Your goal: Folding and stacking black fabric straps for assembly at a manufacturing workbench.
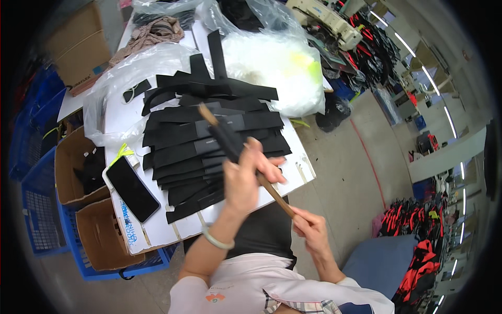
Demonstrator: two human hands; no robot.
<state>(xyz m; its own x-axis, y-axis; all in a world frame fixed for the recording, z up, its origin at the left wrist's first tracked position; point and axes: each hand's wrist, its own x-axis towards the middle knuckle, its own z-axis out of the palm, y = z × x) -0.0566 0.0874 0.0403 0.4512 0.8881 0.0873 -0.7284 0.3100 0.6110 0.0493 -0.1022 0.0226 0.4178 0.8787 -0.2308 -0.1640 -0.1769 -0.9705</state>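
Crossing table edge (304,177) beside grey floor (340,167), stick (275,195) in closed left fingers (265,166) and right fingers (305,222)

Plain grey floor (334,157) in here, with a thin red line (372,165) running down it. White table (300,168) up front, blue plastic crates (44,225) by its left side. Long row of tube lights (405,44) overhead, and a pale beam or column (447,157), honestly can't tell which.
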